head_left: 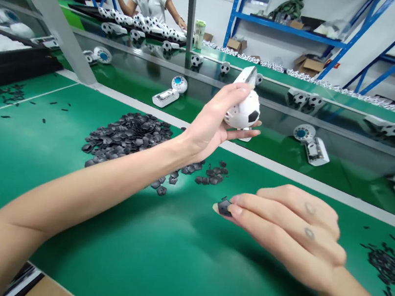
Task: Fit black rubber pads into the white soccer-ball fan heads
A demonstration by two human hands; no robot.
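Head view: hands [289, 228] hold football-patterned device [250, 112] and black pentagon [224, 208].

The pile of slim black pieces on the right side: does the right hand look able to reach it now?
Probably yes: the right hand is near the slim black pieces and nothing visible blocks the way, though it pinches a flat black part.

I see the left hand [213, 120] at one o'clock gripping a football-patterned device [244, 109], the right hand [292, 234] at four pinching a black tile [224, 207], dark pile [130, 135] at nine.
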